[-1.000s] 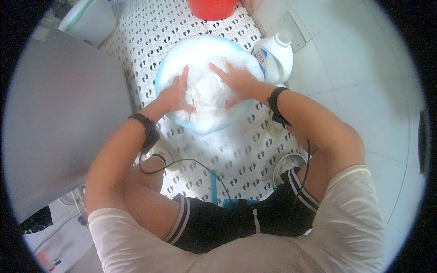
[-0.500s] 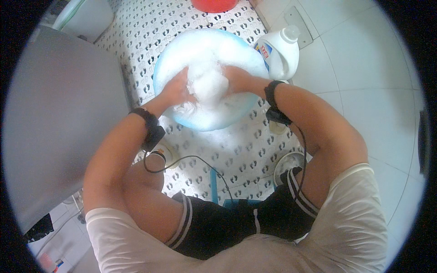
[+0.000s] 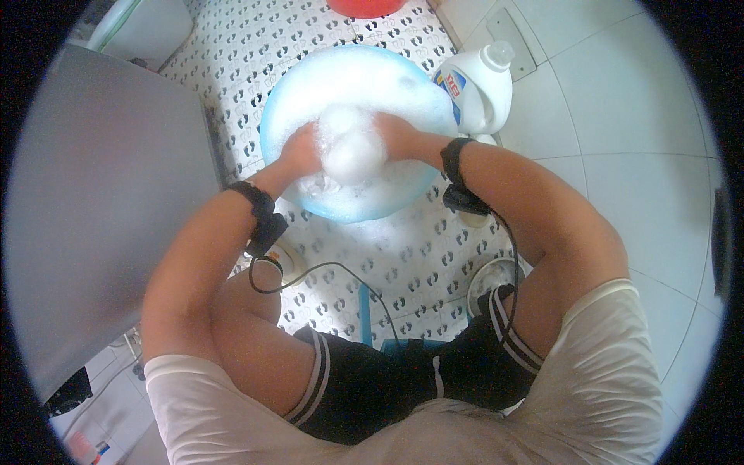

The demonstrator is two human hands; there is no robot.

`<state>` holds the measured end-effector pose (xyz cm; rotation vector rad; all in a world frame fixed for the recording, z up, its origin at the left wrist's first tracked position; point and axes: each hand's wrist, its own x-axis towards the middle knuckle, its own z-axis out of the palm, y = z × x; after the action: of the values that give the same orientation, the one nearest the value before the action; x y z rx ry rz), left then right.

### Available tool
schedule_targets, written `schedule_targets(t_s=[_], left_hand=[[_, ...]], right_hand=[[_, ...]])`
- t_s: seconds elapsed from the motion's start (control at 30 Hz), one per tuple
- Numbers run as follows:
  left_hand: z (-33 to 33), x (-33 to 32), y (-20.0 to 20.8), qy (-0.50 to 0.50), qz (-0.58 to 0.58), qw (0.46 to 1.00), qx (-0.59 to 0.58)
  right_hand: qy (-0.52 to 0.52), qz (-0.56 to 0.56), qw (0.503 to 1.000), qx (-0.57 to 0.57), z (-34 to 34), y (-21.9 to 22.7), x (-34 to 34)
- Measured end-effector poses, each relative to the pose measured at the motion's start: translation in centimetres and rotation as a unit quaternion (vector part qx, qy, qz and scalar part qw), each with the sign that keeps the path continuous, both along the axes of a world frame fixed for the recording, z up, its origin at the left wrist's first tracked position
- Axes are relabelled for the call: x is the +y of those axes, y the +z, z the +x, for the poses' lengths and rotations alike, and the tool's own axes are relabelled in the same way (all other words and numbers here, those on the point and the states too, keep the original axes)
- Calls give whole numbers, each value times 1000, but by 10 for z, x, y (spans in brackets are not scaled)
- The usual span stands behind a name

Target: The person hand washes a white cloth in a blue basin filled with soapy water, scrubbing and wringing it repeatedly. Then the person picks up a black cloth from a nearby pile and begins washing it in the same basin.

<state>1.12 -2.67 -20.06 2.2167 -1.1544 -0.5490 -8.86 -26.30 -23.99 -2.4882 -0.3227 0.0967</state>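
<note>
A round light-blue basin point(image 3: 269, 128), heaped with white suds point(image 3: 341, 74), stands on the floor in front of me. Both hands are in it, on either side of a puffed, foam-covered white cloth point(image 3: 355, 157). My left hand point(image 3: 302, 149) closes on the cloth's left side, its fingertips lost in the suds. On the other side, my right hand point(image 3: 397, 137) grips the cloth too, with its fingers mostly covered by foam. More wet white fabric point(image 3: 318, 184) shows below my left hand.
A white jug-shaped detergent bottle point(image 3: 484, 97) stands right of the basin, by the tiled wall point(image 3: 620, 116). A red tub point(image 3: 367, 7) is at the far edge. A large grey panel point(image 3: 116, 201) rises at left. Blue stool parts point(image 3: 364, 314) show between my legs.
My hands have drawn slightly closer together, and the white cloth between them has bulged into a rounder shape. A darker gap has appeared in the suds at the basin's far right.
</note>
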Motion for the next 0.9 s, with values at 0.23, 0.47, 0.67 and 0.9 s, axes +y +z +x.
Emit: schedule_targets(t_s=[0.23,0.47,0.67,0.9], left_hand=[[5,-3,17,-22,33,996,-76],[-9,-27,37,11,195,978,-70],[-12,-23,39,33,245,960,-133],[-7,-15,46,-7,228,965,-126]], right_hand=[[-51,-55,997,-35,5,14,16],[-90,-138,986,-1,12,47,27],[27,-188,981,-49,12,68,32],[2,-224,974,21,5,114,59]])
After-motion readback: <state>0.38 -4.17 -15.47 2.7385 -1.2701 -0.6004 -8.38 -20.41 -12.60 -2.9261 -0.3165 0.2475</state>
